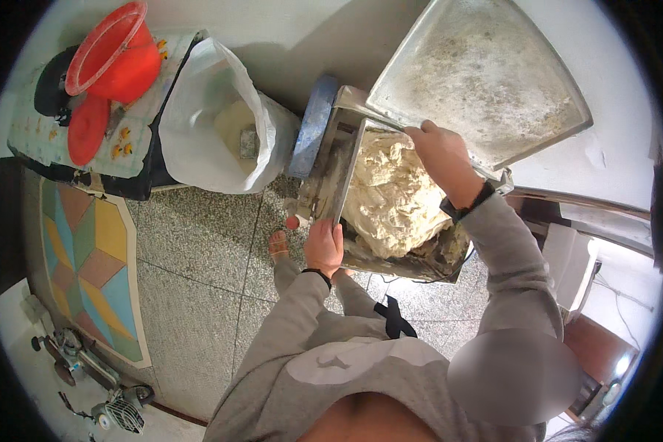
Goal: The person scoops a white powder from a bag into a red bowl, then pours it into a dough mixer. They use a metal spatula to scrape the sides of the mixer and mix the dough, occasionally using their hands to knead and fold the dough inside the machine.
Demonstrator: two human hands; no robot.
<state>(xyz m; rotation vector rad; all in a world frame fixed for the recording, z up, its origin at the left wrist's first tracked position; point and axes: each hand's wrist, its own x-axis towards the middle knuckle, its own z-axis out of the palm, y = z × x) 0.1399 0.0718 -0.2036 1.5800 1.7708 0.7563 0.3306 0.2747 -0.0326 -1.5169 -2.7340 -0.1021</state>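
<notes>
A large lumpy mass of pale dough (400,193) lies in a metal dough mixer's tub (351,171), whose walls carry flour and residue. My left hand (325,247) grips the tub's metal rim at its near left corner. At the tub's far edge, my right hand (439,157) has its fingers closed over the rim, above the dough and beside the base of the raised, flour-stained metal lid (480,77). The lid leans back against the wall.
Left of the mixer stands an open white sack (199,132) with flour and a metal scoop inside. A blue round-edged object (314,127) is between them. A red bucket (135,72) and red lid (88,130) sit on a covered table; a patterned mat (91,265) lies below.
</notes>
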